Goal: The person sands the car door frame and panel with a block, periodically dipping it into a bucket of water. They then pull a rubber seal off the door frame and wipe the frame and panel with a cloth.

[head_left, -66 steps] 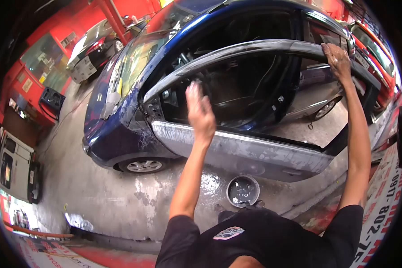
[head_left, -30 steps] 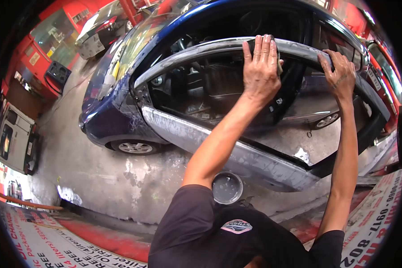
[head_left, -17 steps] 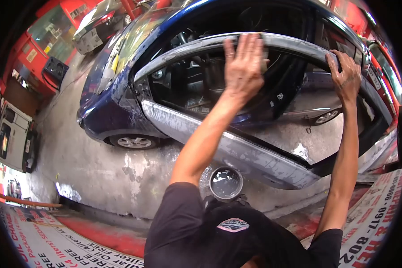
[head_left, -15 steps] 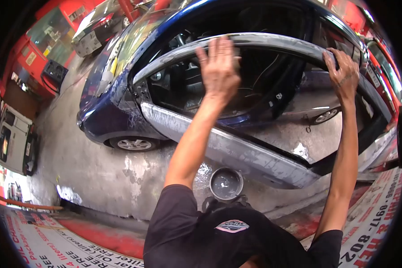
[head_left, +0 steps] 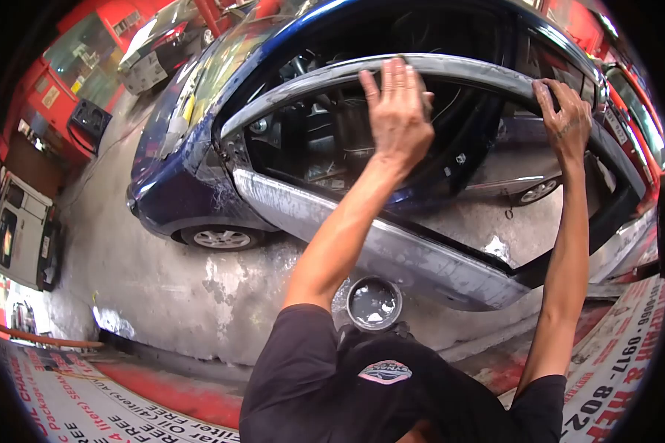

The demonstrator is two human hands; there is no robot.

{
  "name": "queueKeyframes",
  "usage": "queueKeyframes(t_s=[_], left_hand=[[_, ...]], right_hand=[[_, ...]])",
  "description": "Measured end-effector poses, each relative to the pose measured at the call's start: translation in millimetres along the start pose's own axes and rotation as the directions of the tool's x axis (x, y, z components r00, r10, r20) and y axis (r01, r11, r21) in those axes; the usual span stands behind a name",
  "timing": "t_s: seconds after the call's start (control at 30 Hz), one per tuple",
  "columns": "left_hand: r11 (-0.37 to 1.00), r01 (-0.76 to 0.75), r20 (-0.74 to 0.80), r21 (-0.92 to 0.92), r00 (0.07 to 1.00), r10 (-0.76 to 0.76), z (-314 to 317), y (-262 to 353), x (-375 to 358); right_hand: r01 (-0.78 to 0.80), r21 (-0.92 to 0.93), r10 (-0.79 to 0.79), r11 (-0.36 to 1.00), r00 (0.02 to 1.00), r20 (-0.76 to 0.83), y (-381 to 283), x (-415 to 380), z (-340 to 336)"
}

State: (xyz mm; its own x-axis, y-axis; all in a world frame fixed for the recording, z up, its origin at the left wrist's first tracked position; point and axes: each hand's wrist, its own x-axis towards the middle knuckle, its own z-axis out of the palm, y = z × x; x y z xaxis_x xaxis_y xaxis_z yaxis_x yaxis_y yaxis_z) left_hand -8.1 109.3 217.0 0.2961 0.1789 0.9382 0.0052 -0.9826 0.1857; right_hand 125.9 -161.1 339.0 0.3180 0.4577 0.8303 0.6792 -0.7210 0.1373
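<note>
In the head view, your left hand [head_left: 400, 122] lies near the middle of the top rail of the window frame [head_left: 473, 66], its fingers straight and pointing up across the grey rail. A dark edge shows beside them; you cannot tell from here whether they grip a pad or only press flat. Your right hand [head_left: 567, 122] is bent over the rail farther back, its fingertips hooked round the edge and grasping it.

The door [head_left: 421, 258] stands swung out from the blue car [head_left: 174, 199], its panel below your left fingers and the window opening just under them. Closer to you than those fingers, past the panel's lower edge, a bucket [head_left: 400, 303] of cloudy liquid sits on the floor [head_left: 155, 295].

As for progress, the rail is dull grey to both sides of your left fingers, and the panel below is mottled, pale patches over darker grey. The surface looks partly worked and uneven, so it does not seem finished; how much remains cannot be told, particularly under your fingers.
</note>
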Motion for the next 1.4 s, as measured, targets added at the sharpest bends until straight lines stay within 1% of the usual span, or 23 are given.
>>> queueKeyframes(t_s=[0.07,0.17,0.23,0.3,0.33,0.37,0.43,0.5,0.57,0.6,0.67,0.7,0.77,0.83,0.9,0.97,1.03,1.1,1.17,1.27,1.3,1.37,1.4], left_hand=[[0.996,-0.076,0.001,-0.054,0.997,0.076,1.4,14.1,8.8],[0.994,-0.113,0.065,-0.001,0.991,0.113,-15.7,-32.4,-4.2],[0.989,-0.037,0.054,0.141,0.998,0.029,-27.3,-58.0,-14.2],[0.995,0.037,0.025,0.088,0.999,-0.039,-11.6,-30.7,-10.2],[0.999,0.005,-0.014,-0.038,1.000,-0.005,-4.8,-11.4,-4.5],[0.995,-0.072,0.007,-0.070,0.997,0.073,5.4,10.9,-1.5],[0.992,-0.113,0.042,-0.054,0.992,0.115,11.1,28.6,2.6],[0.992,-0.111,0.079,-0.064,0.990,0.116,-2.2,-2.1,-5.9],[0.999,-0.012,0.069,0.043,0.998,0.009,-15.4,-43.1,-20.8],[0.999,-0.023,0.071,0.034,0.997,0.021,-11.5,-37.2,-16.3],[0.992,0.088,0.026,0.092,0.996,-0.090,-4.9,-20.9,-15.8],[0.998,0.063,-0.018,0.021,0.998,-0.062,1.3,-8.4,-9.8],[0.998,-0.015,-0.015,-0.054,1.000,0.014,6.4,6.8,2.3],[0.997,-0.076,0.041,-0.020,0.996,0.077,-7.7,-16.9,-1.7],[0.994,-0.004,0.076,0.111,0.997,-0.004,-23.5,-51.0,-16.2],[0.986,0.046,0.084,0.159,0.995,-0.060,-16.0,-53.6,-26.8],[0.996,0.082,0.004,0.018,0.997,-0.082,-1.6,-17.6,-9.9],[0.996,-0.018,0.017,-0.090,1.000,0.019,7.6,16.3,8.8],[0.997,-0.078,0.053,-0.030,0.995,0.080,-1.7,0.0,13.9],[0.991,-0.008,0.040,0.132,0.999,0.003,-20.9,-49.7,-1.5],[0.982,0.007,0.025,0.186,1.000,-0.011,-25.5,-52.7,2.2],[0.990,0.068,0.006,0.122,0.998,-0.069,-9.8,-26.2,7.9],[0.997,0.005,0.024,0.076,1.000,-0.007,-3.5,-7.2,9.9]], right_hand=[[0.014,0.019,-0.013,1.000,1.000,-0.024,2.7,-1.9,2.8],[0.042,0.012,-0.041,0.999,0.998,-0.052,4.6,3.4,8.2],[0.028,0.002,-0.028,1.000,0.999,-0.044,4.8,0.6,5.8],[0.007,-0.011,-0.008,1.000,0.999,-0.038,2.8,-1.9,2.9],[0.004,-0.016,-0.004,1.000,1.000,-0.030,-0.1,-1.4,2.5],[-0.003,-0.023,0.002,1.000,1.000,-0.032,-1.8,1.1,2.5],[0.017,0.001,-0.017,1.000,0.998,-0.056,1.8,1.7,6.3],[0.026,0.020,-0.024,0.999,0.996,-0.084,5.1,0.5,6.0],[0.016,0.028,-0.015,0.999,0.999,-0.037,4.6,1.7,5.3],[0.004,0.020,-0.004,1.000,0.999,-0.041,4.9,2.1,2.5],[0.002,-0.024,-0.001,1.000,1.000,0.006,-1.2,1.5,-0.3],[0.010,-0.020,-0.009,1.000,1.000,0.011,-1.5,1.0,1.6],[0.019,-0.038,-0.020,0.999,1.000,-0.021,3.7,0.7,3.5],[0.053,0.001,-0.053,0.999,0.998,-0.033,1.3,1.8,7.7],[0.004,-0.025,-0.005,1.000,0.999,-0.046,4.8,1.1,9.1],[-0.018,-0.043,0.016,0.999,0.998,-0.055,-1.3,0.0,3.6],[-0.029,-0.029,0.029,0.999,0.999,-0.030,-3.9,1.7,2.8],[-0.007,-0.031,0.006,1.000,0.999,-0.039,1.9,1.4,4.7],[0.030,-0.005,-0.030,1.000,0.998,-0.058,3.3,0.2,5.8],[0.042,-0.025,-0.043,0.999,0.997,-0.060,0.4,1.4,4.2],[0.031,-0.032,-0.033,0.999,0.997,-0.063,0.3,1.2,1.9],[0.003,-0.043,-0.004,0.999,1.000,-0.020,-5.8,2.2,0.0],[0.019,-0.028,-0.020,0.999,0.999,-0.033,-2.2,2.2,2.5]])
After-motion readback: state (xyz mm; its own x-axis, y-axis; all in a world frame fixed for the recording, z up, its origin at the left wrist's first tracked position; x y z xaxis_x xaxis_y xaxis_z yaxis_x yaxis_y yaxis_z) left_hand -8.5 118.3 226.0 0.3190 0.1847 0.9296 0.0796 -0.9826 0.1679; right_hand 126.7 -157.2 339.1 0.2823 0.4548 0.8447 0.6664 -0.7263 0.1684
